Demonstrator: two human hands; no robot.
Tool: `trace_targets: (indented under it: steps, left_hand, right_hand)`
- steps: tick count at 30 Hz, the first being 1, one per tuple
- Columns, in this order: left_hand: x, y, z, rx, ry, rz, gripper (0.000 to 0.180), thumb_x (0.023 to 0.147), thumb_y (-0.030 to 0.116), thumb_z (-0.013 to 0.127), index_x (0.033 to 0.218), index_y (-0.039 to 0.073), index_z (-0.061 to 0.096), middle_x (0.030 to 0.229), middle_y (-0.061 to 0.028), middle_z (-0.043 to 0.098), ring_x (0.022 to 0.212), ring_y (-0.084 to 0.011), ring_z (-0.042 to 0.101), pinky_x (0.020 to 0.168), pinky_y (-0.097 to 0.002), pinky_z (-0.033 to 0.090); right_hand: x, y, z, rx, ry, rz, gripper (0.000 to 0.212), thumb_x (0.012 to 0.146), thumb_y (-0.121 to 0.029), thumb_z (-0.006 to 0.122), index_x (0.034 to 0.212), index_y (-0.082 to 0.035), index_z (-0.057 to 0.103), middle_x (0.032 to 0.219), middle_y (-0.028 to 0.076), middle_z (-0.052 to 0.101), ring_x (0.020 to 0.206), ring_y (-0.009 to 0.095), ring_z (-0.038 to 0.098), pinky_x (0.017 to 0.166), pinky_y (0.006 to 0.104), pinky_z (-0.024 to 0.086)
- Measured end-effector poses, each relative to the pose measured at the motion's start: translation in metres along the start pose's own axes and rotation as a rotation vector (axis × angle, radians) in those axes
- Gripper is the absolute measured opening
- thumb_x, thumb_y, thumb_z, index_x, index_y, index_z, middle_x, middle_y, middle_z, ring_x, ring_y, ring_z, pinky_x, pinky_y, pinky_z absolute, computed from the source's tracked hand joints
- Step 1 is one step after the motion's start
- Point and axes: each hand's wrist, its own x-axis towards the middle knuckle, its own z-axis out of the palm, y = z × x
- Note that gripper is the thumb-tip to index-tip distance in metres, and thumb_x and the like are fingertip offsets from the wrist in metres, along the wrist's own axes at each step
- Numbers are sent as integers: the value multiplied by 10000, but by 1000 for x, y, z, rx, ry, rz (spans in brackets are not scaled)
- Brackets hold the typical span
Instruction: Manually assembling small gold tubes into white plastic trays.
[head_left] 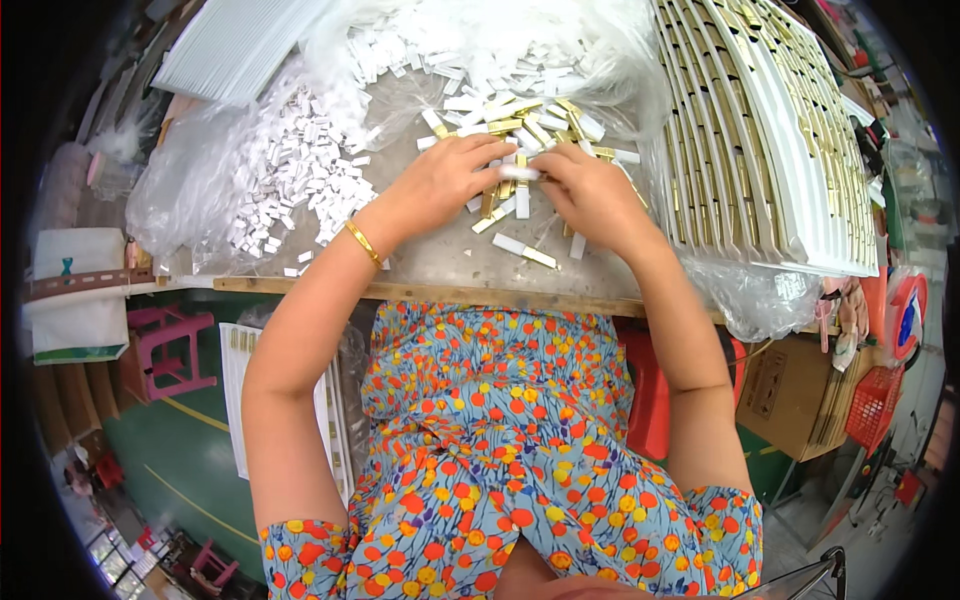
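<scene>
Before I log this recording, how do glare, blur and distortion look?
Head view: the far heap of small white rectangular pieces nearly washes out; the slim white piece between bare left hand and right hand looks smeared; the long white trays at right bend; corners go black.

Floor (125, 440): green, marked with yellow lines (197, 414). Pink plastic stool (172, 384): positioned near the left end of the grey, wood-edged counter (430, 255). Bright paned window (112, 562): lower left.

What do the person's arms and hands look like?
The left hand and right hand are ungloved. A gold-coloured bangle circles the left wrist; the right wrist looks bare. The short sleeves are blue-grey, printed with red, orange and yellow.
</scene>
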Motion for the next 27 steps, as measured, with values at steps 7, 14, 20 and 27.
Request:
trace_targets:
  steps: [7,14,20,27]
  left_hand:
    - [0,-9,7,-2,14,71,352,723,19,564,1073,52,581,1178,-86,557,1070,-248,538,852,-351,465]
    - [-8,-2,10,-17,175,101,261,719,54,597,979,30,590,1031,-91,614,918,-258,594,759,-337,499]
    - [-2,20,-4,-980,134,-745,235,807,164,643,960,2,570,916,-79,621,769,-149,611,653,-281,507]
    - [0,31,-6,-1924,-61,-909,260,854,137,591,1033,-34,512,910,-117,611,863,-223,632,765,-312,536]
  right_hand:
    - [13,12,3,-351,-186,-382,262,739,-47,507,980,-91,601,982,42,590,806,239,608,674,345,492]
    - [0,19,-1,-352,-95,-257,232,746,-63,516,964,-78,591,964,67,588,849,235,609,657,337,495]
    - [-2,9,-9,-216,116,-445,358,648,-7,593,996,-88,592,979,71,611,801,250,606,670,343,501]
    - [-2,-5,0,-283,168,-472,300,686,-65,553,984,-32,575,1043,71,574,864,224,583,677,311,507]
